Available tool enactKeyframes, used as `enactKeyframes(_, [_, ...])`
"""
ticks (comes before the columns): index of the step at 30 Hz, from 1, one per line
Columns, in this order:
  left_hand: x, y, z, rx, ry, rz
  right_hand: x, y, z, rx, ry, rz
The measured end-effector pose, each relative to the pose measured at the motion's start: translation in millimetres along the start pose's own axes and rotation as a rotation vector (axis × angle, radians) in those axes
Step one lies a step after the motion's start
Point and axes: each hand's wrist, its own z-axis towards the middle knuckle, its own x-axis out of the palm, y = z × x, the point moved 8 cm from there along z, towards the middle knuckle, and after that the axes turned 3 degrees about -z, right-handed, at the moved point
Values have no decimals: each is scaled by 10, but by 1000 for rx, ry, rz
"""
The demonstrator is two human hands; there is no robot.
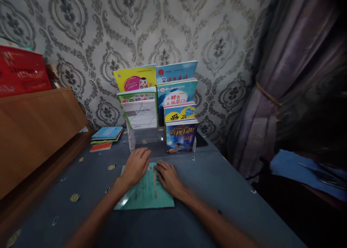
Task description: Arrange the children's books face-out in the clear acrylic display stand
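Observation:
A thin teal booklet (pixel 143 197) lies flat on the blue cloth-covered table (pixel 217 183) in front of me. My left hand (pixel 135 166) rests on its far left part, fingers stretched forward and lying flat. My right hand (pixel 168 175) lies flat on its far right part, fingers apart. Just beyond the hands stands a clear tiered book stand (pixel 141 137) filled with children's books: a dark blue one (pixel 180 136) in front, yellow (pixel 179 112), teal (pixel 176 94) and yellow-green (pixel 135 78) ones behind.
A small stack of thin books (pixel 105 136) lies at the back left of the table. A wooden cabinet (pixel 35 128) with a red crate (pixel 21 71) on it stands to the left. A tied curtain (pixel 273 96) hangs on the right, patterned wall behind.

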Motion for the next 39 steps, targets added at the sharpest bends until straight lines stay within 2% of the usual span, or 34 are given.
enactKeyframes(4, [-683,204,516,-26,-268,113,-47,23,7,24,23,18])
enactKeyframes(6, [-891,277,760,-31,-331,181,-73,33,6,35,30,24])
enactKeyframes(8, [-988,361,954,-51,-353,234,-97,45,3,40,30,23])
enactKeyframes(12, [-968,486,1175,-68,-340,324,-119,62,-9,44,33,9])
enactKeyframes(19, [-840,583,1326,-90,-312,380,-202,101,-36,32,-11,-3])
enactKeyframes(39, [-816,589,1362,-73,-325,414,-211,95,-32,59,-2,12])
